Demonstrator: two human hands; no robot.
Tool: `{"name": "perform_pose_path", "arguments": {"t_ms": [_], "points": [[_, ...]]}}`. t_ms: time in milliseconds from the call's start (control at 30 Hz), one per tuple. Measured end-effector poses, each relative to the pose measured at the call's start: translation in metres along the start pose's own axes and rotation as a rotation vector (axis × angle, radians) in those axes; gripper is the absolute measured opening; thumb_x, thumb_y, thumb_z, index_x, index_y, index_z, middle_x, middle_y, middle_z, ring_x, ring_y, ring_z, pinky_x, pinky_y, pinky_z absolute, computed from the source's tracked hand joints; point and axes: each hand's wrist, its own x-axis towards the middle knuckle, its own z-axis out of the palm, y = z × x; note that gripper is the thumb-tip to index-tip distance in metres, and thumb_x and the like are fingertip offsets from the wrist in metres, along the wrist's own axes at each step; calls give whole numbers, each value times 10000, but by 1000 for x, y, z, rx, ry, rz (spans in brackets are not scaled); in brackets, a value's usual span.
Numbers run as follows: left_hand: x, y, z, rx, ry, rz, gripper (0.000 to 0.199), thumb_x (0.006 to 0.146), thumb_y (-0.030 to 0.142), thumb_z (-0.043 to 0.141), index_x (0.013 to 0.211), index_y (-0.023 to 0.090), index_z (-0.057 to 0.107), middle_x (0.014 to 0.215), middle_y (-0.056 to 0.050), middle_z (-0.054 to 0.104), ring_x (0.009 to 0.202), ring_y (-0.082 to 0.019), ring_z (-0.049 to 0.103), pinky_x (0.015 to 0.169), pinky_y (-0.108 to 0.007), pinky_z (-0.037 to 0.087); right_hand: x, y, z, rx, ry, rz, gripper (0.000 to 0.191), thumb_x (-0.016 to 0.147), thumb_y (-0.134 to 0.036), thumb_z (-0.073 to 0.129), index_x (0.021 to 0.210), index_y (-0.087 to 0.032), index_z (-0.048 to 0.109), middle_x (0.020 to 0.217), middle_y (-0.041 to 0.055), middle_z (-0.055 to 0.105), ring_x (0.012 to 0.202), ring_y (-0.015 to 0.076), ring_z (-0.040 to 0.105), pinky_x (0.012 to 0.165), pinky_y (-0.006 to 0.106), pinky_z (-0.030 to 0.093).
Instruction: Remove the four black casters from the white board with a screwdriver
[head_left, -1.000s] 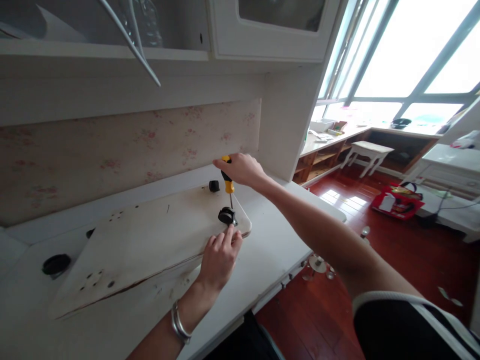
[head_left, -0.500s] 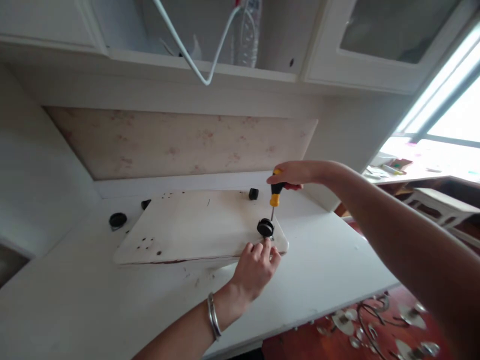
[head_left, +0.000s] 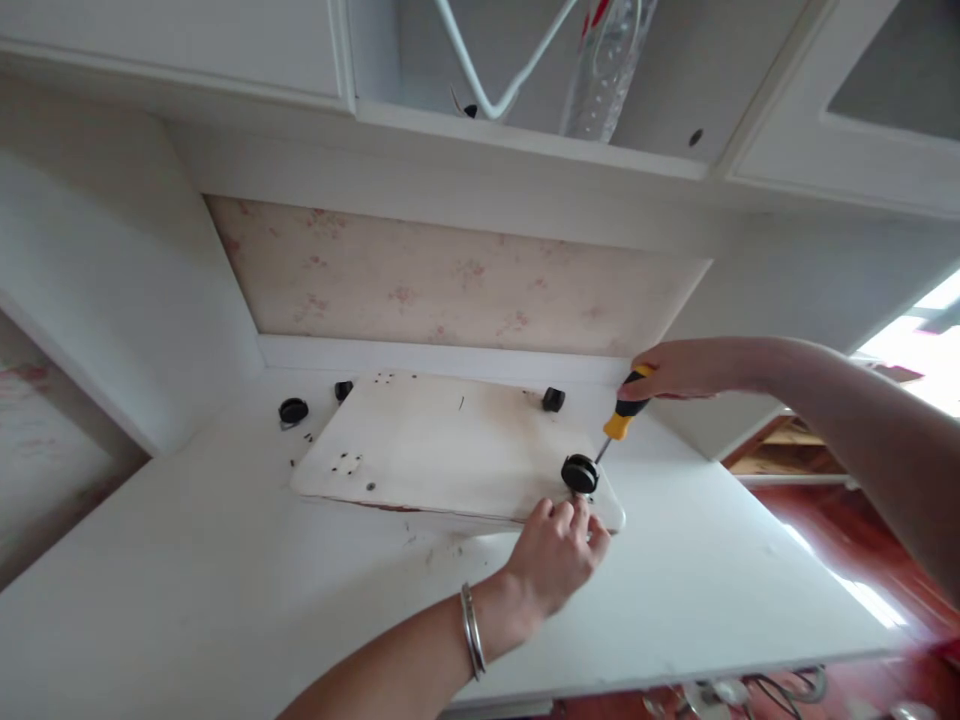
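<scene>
The right hand (head_left: 675, 368) has its fingers wrapped around a screwdriver (head_left: 621, 415) slanting down beside a black wheel (head_left: 580, 474). The left hand (head_left: 559, 555) bends its fingers at the wheel's foot; whether they pinch it I cannot tell. The wheel stands on the right end of a white board (head_left: 442, 450), over a white surface (head_left: 697, 580); 1 other wheel (head_left: 553, 400) sits behind.

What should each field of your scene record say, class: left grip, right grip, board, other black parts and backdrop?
Left grip: touching the base of the near-right black caster
Right grip: closed around a yellow-and-black screwdriver, its tip hidden
White board: lying on the worktop, holes at its left end
Other black parts: one at the board's far-right corner, two by its left end
Backdrop: floral panel
</scene>
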Motion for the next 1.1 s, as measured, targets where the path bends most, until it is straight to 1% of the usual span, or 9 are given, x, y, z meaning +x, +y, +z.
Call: {"name": "perform_pose_path", "arguments": {"t_ms": [133,267,400,567,667,867,967,1033,1100], "points": [[0,0,2,-22,5,1,248,948,132,439,1157,144,572,1249,-154,622,877,-184,602,686,-322,467,-11,-1,-7,-23,-219,-53,205,797,-366,653,940,-227,602,682,16,531,581,146,475,508,283,367],[0,2,2,-18,7,-9,254,940,121,451,1160,144,577,1217,-144,636,868,-177,598,684,-316,467,-6,-8,0,-106,-203,50,409,867,-605,491,828,-213,601,631,32,520,527,158,468,512,318,373],[0,0,0,5,-17,0,283,934,104,461,1196,142,561,1262,-152,623,875,-173,599,730,-323,478,4,-12,5,-255,4,78,552,881,-654,419,601,-195,542,659,91,557,603,196,513,608,363,383],[1,-3,-1,0,-39,10,288,937,115,474,1212,151,554,1304,-165,608,880,-179,608,736,-336,489,3,4,-2,-143,-41,-84,298,796,-497,642,902,-219,656,848,61,663,718,198,582,641,324,405],[1,-3,1,1,-39,13,288,946,116,451,1211,154,558,1312,-159,610,899,-189,612,732,-342,493,-2,9,-6,-63,-117,-85,352,752,-468,709,1021,-250,644,802,35,660,693,189,593,602,306,419],[2,-3,2,16,-29,21,299,945,95,436,1208,165,560,1314,-148,613,885,-191,613,715,-348,490,-1,4,-2,-61,-37,147,533,838,-693,521,628,-209,595,566,72,561,545,187,524,563,371,405],[3,-4,2,12,-26,23,283,949,104,443,1198,165,562,1319,-141,611,877,-191,613,712,-350,488,-2,4,-4,-2,40,97,419,816,-588,649,636,-210,617,547,35,533,539,162,496,581,362,390],[3,-4,1,15,-27,29,285,944,99,455,1200,166,561,1319,-143,610,873,-192,613,720,-354,487,-7,3,-9,93,-1,48,243,776,-451,748,808,-220,678,579,-2,548,533,136,494,584,335,392],[3,-5,1,16,-30,37,301,936,80,459,1205,170,559,1310,-143,615,880,-194,615,729,-355,485,-12,0,-13,128,-80,9,305,743,-330,789,1012,-242,677,628,-24,573,545,127,513,587,313,400]]}}
